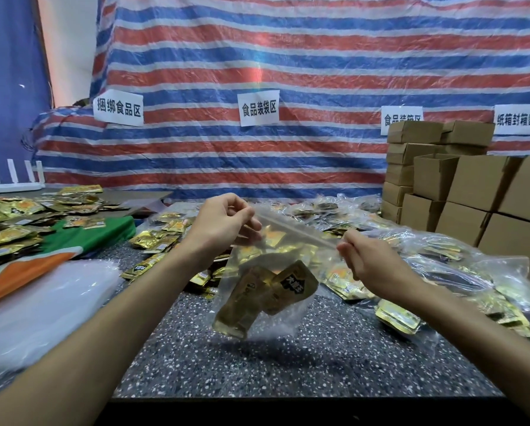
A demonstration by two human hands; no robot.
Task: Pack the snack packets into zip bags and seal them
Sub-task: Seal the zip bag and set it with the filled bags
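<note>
A clear zip bag point(276, 315) hangs in the air above the speckled table point(288, 364), with gold snack packets point(266, 293) inside near its bottom. My left hand point(223, 222) pinches the left end of the bag's zip strip. My right hand point(368, 259) pinches the right end of the same strip. The strip runs stretched between them. Loose gold snack packets point(156, 241) lie on the table behind the bag.
A stack of clear empty bags point(42, 305) lies at the left on an orange and green cloth point(82, 241). Filled zip bags point(460, 272) pile up at the right. Cardboard boxes point(472, 195) are stacked at the back right. A striped tarp point(257, 72) hangs behind.
</note>
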